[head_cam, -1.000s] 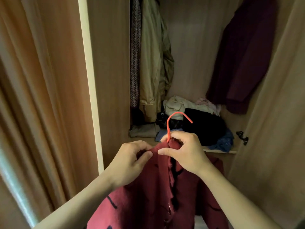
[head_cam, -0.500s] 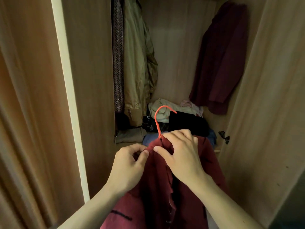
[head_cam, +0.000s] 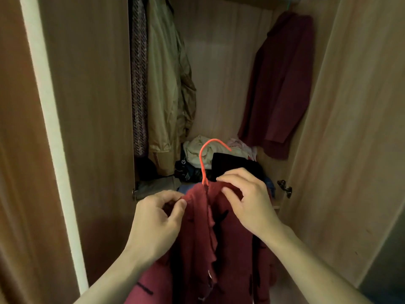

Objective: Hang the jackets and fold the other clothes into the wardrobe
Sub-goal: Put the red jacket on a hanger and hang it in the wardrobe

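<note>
A red knit jacket (head_cam: 201, 244) with black marks hangs on an orange hanger (head_cam: 205, 157) in front of the open wardrobe. My left hand (head_cam: 156, 218) pinches the jacket's left shoulder edge between thumb and fingers. My right hand (head_cam: 247, 198) pinches the collar just right of the hanger's neck. The hanger's hook rises free above the collar. Inside, an olive jacket (head_cam: 168, 88), a tweed garment (head_cam: 139, 84) and a maroon coat (head_cam: 282, 84) hang from above.
A pile of loose clothes (head_cam: 219, 159) lies on the wardrobe shelf, white and pink at the back, black in front. The left door (head_cam: 87, 106) and right door (head_cam: 350, 128) stand open. A dark hinge (head_cam: 285, 188) sits on the right door.
The view has moved closer to the wardrobe and tilted up. My right hand has shifted from the hanger's neck to the collar's right side. The left hand keeps its pinch.
</note>
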Action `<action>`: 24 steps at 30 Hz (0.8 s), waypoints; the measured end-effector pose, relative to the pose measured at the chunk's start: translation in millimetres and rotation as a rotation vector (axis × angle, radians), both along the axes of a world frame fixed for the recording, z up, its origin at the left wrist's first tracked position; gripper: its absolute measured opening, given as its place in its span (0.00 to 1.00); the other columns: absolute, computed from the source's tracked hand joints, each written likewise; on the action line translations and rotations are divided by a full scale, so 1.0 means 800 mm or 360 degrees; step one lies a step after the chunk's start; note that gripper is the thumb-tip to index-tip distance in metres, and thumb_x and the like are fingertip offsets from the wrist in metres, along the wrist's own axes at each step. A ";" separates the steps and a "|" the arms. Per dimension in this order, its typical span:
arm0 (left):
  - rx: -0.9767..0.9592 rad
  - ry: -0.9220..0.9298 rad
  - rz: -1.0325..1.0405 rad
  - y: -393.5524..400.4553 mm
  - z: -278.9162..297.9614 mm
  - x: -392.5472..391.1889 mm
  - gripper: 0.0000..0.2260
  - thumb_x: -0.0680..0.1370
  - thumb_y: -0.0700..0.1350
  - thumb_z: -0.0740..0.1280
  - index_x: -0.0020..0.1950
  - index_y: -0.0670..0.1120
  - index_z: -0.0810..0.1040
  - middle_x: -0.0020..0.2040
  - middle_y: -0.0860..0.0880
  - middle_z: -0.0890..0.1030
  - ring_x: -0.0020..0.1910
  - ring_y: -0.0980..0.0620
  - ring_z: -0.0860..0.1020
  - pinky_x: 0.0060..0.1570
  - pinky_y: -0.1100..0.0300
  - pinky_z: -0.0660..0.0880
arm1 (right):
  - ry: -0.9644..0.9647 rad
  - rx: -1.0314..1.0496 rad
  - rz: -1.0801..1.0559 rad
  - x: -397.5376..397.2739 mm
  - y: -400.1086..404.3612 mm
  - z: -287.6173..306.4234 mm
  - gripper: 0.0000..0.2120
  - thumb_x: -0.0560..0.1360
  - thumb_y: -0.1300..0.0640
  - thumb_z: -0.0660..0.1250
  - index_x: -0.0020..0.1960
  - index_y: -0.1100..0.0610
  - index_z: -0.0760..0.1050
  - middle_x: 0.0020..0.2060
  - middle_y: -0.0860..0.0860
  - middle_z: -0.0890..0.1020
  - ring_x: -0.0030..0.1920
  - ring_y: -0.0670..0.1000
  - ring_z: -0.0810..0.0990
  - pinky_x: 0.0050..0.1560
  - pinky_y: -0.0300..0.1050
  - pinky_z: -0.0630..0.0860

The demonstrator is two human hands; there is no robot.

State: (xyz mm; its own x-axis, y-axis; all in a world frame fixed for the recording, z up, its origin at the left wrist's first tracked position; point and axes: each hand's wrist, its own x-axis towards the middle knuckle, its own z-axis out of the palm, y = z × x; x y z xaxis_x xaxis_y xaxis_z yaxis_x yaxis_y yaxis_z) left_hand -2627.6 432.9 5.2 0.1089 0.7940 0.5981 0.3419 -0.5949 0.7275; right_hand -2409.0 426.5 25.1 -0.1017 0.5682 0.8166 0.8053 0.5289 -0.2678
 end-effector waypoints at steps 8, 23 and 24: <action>0.0224 0.0056 0.0189 0.034 0.030 0.061 0.09 0.75 0.38 0.73 0.44 0.54 0.84 0.40 0.59 0.84 0.41 0.58 0.82 0.41 0.68 0.76 | -0.0003 0.0301 0.0081 0.077 0.072 -0.006 0.05 0.77 0.58 0.69 0.52 0.57 0.80 0.46 0.48 0.78 0.48 0.51 0.79 0.50 0.54 0.76; 0.1413 0.0565 0.0796 0.158 0.121 0.205 0.03 0.75 0.35 0.69 0.45 0.37 0.82 0.44 0.46 0.80 0.43 0.48 0.79 0.46 0.58 0.76 | 0.0177 0.0955 0.0338 0.213 0.220 0.084 0.03 0.76 0.66 0.70 0.49 0.64 0.82 0.43 0.54 0.81 0.44 0.54 0.79 0.45 0.53 0.76; 0.1446 0.0571 0.0827 0.168 0.127 0.209 0.03 0.76 0.35 0.69 0.45 0.37 0.82 0.44 0.46 0.80 0.43 0.47 0.79 0.46 0.57 0.76 | 0.0183 0.0982 0.0342 0.216 0.230 0.092 0.03 0.76 0.66 0.70 0.50 0.64 0.82 0.44 0.54 0.81 0.44 0.55 0.79 0.45 0.54 0.76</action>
